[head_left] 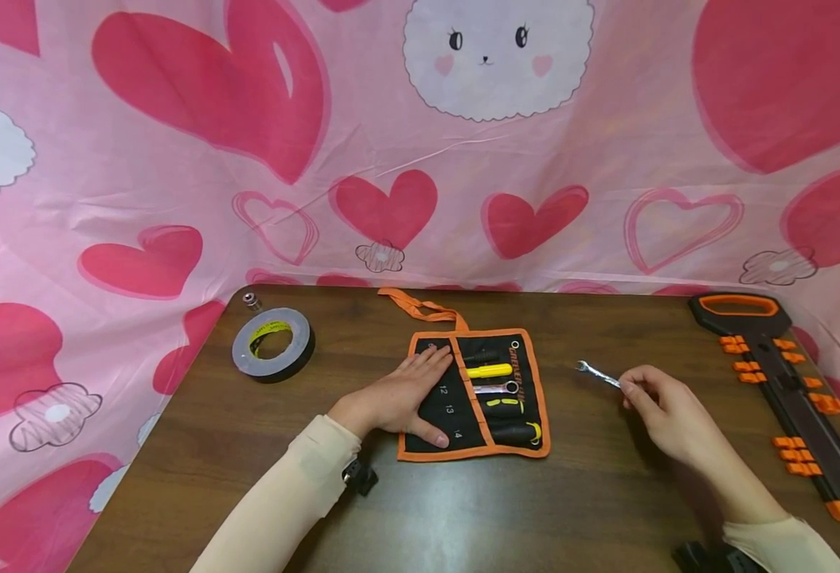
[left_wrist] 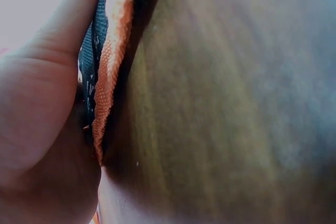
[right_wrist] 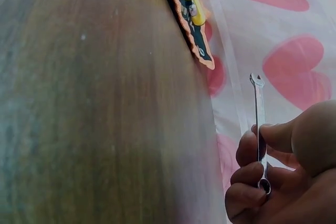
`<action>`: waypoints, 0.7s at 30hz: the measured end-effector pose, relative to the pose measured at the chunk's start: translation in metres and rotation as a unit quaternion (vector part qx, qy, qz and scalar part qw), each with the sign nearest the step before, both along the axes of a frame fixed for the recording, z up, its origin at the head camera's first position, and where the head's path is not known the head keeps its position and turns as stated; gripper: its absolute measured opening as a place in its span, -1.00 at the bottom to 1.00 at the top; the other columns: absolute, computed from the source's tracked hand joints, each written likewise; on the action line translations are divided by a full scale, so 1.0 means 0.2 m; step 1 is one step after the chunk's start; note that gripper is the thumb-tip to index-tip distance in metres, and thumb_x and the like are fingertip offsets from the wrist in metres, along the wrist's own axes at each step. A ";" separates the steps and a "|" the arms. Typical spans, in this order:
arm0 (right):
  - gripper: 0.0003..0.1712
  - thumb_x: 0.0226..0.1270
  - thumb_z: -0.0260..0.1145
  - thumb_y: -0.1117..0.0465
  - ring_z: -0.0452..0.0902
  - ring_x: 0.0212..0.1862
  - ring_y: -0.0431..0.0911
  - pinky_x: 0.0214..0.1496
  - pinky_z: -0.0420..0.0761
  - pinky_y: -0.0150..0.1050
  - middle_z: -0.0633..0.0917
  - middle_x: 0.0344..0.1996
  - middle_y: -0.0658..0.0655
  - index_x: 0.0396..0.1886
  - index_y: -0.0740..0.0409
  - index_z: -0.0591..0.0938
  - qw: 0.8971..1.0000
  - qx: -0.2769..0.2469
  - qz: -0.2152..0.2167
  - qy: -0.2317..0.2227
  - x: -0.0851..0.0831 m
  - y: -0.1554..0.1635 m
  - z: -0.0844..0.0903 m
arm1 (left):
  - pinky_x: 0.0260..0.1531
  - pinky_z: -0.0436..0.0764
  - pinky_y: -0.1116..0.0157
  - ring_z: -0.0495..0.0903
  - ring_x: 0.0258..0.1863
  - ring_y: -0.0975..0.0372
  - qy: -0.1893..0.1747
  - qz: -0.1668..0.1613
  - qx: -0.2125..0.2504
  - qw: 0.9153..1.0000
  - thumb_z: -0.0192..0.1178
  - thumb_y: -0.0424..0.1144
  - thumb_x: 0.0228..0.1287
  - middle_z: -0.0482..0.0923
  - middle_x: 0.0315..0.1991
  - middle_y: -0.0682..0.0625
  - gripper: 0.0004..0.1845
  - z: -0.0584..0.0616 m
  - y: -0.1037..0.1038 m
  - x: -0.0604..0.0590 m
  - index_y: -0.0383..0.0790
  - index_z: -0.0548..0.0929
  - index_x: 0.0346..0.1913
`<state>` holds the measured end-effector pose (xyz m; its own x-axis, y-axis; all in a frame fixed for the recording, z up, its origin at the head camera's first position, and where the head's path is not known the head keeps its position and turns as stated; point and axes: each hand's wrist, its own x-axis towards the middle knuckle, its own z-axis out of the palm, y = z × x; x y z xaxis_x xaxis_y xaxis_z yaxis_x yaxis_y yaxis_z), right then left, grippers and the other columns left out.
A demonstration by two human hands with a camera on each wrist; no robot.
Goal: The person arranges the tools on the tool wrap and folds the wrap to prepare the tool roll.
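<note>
Table (head_left: 462, 509), dark wood, against a pink heart-print cloth (head_left: 176, 199). Item 1: tool roll (head_left: 509, 350), black with orange trim, lying open and flat at centre; several pockets filled, yellow-handled tools among them; pockets marked 12, 13, 14 look empty. Left hand (head_left: 401, 398) rests flat on the roll's left half, fingers straight and slightly apart, pinning it down. Item 2: wrench (head_left: 597, 374), small, steel, held just above the table to the right of the roll, well apart from it. Right hand (head_left: 666, 414) pinches its ring end, fingers (right_wrist: 252, 174) curled round the shank, open end pointing away. Step in hand, by my judgement: wrench in transit between roll and table. Next move calls for lining the shank up with a narrow pocket while the left hand steadies the fabric. Also present: tape (head_left: 272, 344), rear left; clamp (head_left: 785, 382), far right.
</note>
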<state>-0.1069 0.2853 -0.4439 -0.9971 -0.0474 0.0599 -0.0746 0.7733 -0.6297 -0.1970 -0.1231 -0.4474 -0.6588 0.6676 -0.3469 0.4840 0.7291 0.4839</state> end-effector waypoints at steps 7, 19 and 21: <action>-0.86 0.68 0.26 0.22 0.43 -0.26 -0.24 -0.22 0.44 -0.33 0.71 -0.25 0.10 0.00 0.15 0.70 1.000 0.007 -0.005 0.015 -0.02 -0.02 0.00 | 0.79 -0.21 0.06 -0.34 0.81 0.16 0.003 -0.001 -0.004 1.000 0.56 0.37 0.10 -0.29 0.83 0.10 0.43 0.00 0.00 0.00 -0.02 -0.14 0.80; -0.80 0.56 0.42 0.15 0.40 -0.35 -0.25 -0.36 0.37 -0.31 0.70 -0.30 0.09 -0.01 0.18 0.75 1.000 -0.027 0.007 0.005 -0.08 -0.08 0.03 | 0.79 -0.19 0.04 -0.33 0.82 0.14 0.001 0.002 0.000 1.000 0.57 0.36 0.10 -0.27 0.83 0.09 0.42 -0.01 0.00 0.00 -0.02 -0.13 0.80; -0.80 0.52 0.46 0.16 0.38 -0.35 -0.24 -0.36 0.35 -0.31 0.67 -0.32 0.08 0.00 0.16 0.74 1.000 -0.027 0.012 0.004 -0.09 -0.09 0.03 | 0.79 -0.18 0.04 -0.33 0.82 0.14 0.001 0.002 -0.001 1.000 0.58 0.36 0.10 -0.27 0.83 0.09 0.42 -0.01 0.00 0.00 -0.02 -0.13 0.80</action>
<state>-0.1246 0.2680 -0.4379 -0.9952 -0.0682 0.0704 -0.0979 0.7361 -0.6697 -0.1973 -0.1226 -0.4492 -0.6625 0.6641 -0.3465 0.4818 0.7320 0.4816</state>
